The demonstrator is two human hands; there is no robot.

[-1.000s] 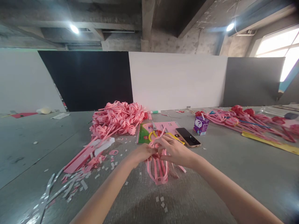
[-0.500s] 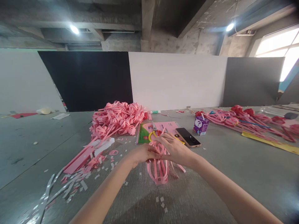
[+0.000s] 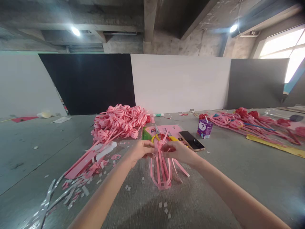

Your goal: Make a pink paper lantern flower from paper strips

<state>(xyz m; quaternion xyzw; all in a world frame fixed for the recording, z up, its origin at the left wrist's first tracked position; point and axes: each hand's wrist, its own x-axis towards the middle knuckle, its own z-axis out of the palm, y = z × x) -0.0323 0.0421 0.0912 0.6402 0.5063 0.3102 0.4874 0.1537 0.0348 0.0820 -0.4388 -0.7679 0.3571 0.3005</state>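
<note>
Between my two hands is a bundle of pink paper strips, drawn together at its upper part, with loops and loose ends spreading toward me on the table. My left hand pinches the gathered part from the left. From the right, my right hand closes its fingers on the same gathered strips. Just beyond the fingers lie yellow-handled scissors, partly hidden by the strips and my hands. They rest on a pink and green packet.
A heap of pink curled paper pieces stands left of centre, with paper scraps before it. To the right are a phone, a purple drink carton, pink paper flowers and a yellow strip.
My right hand has drawn back from over the top of the bundle to its right side. The gathered strips now show between both hands, with an end pointing up.
</note>
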